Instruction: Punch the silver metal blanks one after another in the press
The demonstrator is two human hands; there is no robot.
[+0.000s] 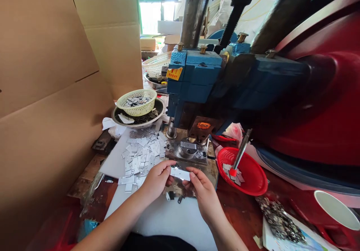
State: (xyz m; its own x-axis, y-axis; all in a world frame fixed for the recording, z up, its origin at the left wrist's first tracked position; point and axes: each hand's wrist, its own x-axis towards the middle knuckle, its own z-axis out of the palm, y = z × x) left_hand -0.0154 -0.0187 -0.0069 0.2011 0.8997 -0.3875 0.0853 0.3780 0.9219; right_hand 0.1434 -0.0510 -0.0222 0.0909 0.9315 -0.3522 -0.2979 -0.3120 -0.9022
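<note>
My left hand (pixel 156 179) and my right hand (pixel 204 193) together pinch a small flat metal plate (pixel 180 173) by its two ends, just in front of the die (pixel 188 148) of a blue punch press (pixel 197 78). A pile of several similar thin metal plates (pixel 142 154) lies on a white sheet to the left of the die, close to my left hand. The press ram hangs above the die.
A red dish (pixel 250 176) with a red-tipped metal tool (pixel 239 155) sits right of the die. A yellow basket (pixel 137 101) of plates rests in a steel bowl (pixel 135 117). Cardboard walls (pixel 47 93) stand left. A white cup (pixel 336 209) and loose stamped parts (pixel 278 219) lie lower right.
</note>
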